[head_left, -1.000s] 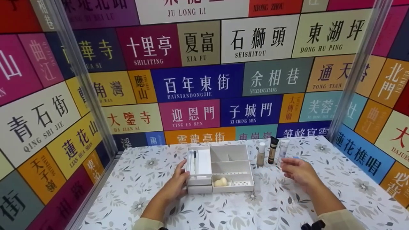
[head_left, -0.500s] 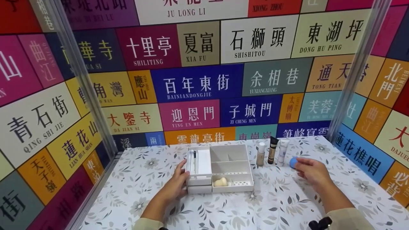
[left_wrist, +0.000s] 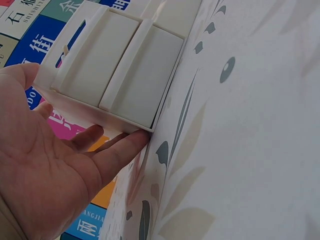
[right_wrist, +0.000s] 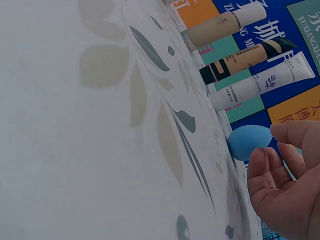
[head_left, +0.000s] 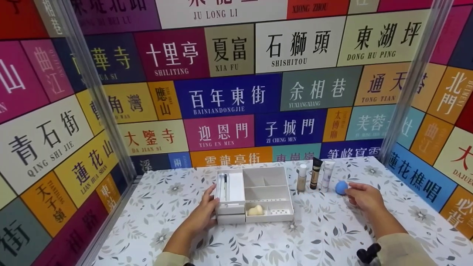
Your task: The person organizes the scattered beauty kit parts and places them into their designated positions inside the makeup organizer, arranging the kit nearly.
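A white desktop organizer [head_left: 269, 218] stands in the middle of the table. My left hand [head_left: 202, 213] rests along its left side; in the left wrist view the fingers [left_wrist: 131, 152] touch the side beside two drawers [left_wrist: 142, 75]. At the right, my right hand [head_left: 364, 198] pinches a blue egg-shaped makeup sponge [head_left: 340, 187] that sits on the table. In the right wrist view its thumb [right_wrist: 290, 132] and a fingertip lie at the sponge's upper end. A beige sponge [head_left: 255, 210] and a slim brush-like stick [head_left: 225, 186] lie in the organizer.
Left of the blue sponge stand a foundation bottle [head_left: 301, 179], a black-and-tan tube [head_left: 315, 173] and a white tube [head_left: 327, 176]. The table [head_left: 162, 207] wears a leaf-patterned cover. Walls of coloured sign panels [head_left: 227, 94] enclose its back and sides.
My right hand has moved right from in front of the white tube to the blue sponge, and more of the sponge now shows. The left hand and organizer have stayed put.
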Demonstrator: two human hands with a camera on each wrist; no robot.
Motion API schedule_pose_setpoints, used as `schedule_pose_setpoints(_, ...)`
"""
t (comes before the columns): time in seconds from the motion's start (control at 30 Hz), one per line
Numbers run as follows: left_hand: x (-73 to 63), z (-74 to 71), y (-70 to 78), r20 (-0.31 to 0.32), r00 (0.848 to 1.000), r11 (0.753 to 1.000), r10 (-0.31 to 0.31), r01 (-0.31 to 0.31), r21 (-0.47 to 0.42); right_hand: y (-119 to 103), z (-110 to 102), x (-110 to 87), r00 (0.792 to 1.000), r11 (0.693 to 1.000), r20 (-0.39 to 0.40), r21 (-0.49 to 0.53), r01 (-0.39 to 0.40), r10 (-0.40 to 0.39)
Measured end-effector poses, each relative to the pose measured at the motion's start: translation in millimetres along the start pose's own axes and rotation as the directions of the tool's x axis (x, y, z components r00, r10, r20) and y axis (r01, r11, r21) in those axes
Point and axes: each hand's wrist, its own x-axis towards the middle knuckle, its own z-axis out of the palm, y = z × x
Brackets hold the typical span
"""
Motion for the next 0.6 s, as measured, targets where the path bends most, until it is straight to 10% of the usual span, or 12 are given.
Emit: schedule_pose_setpoints(0.6,-3.7,-0.1,-0.5,0.016,0.999,1.000,0.030,-0.030,-0.009,7.6,11.9,21.5,0.997,0.983,-0.037,-0.173,0.057,-0.064)
